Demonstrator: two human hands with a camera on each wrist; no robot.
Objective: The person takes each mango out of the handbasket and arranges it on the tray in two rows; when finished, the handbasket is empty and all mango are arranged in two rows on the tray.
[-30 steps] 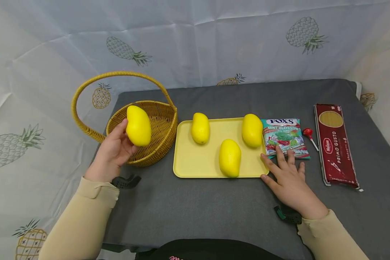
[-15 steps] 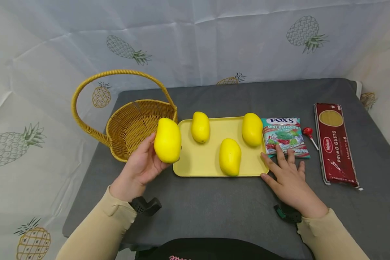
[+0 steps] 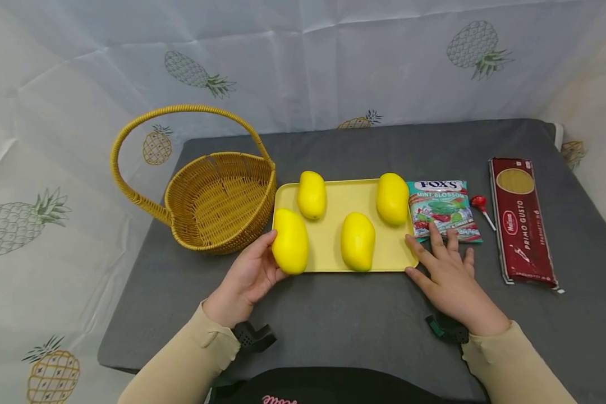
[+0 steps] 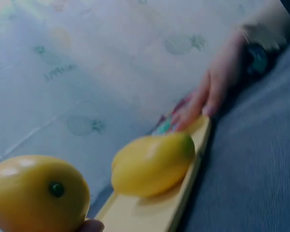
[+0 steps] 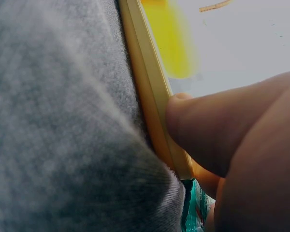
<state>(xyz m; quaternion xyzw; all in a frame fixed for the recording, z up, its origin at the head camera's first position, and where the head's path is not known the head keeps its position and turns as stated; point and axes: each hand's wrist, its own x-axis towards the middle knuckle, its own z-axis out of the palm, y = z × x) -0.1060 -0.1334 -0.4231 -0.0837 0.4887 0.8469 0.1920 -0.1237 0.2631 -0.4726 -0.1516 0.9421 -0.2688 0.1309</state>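
My left hand (image 3: 247, 283) grips a yellow mango (image 3: 290, 241) over the front left corner of the pale yellow tray (image 3: 325, 252). In the left wrist view a dark stem spot marks this mango (image 4: 34, 193), with a fingertip showing under it. Three more mangoes lie on the tray: one at the back left (image 3: 311, 195), one at the front middle (image 3: 357, 241) and one at the back right (image 3: 392, 199). Spread out flat, my right hand (image 3: 451, 283) has its thumb at the tray's front right corner, while other fingers lie over a FOX'S candy bag (image 3: 441, 205).
A wicker basket (image 3: 217, 205) with a tall arched handle stands left of the tray, nothing inside it. Right of the candy bag lie a red lollipop (image 3: 478, 203) and a dark red spaghetti pack (image 3: 524, 224). Grey cloth (image 3: 343, 320) covers the table.
Carrying the mango, my left hand has moved right and toward me, from above the basket to the tray's left end. My right hand has stayed in place.
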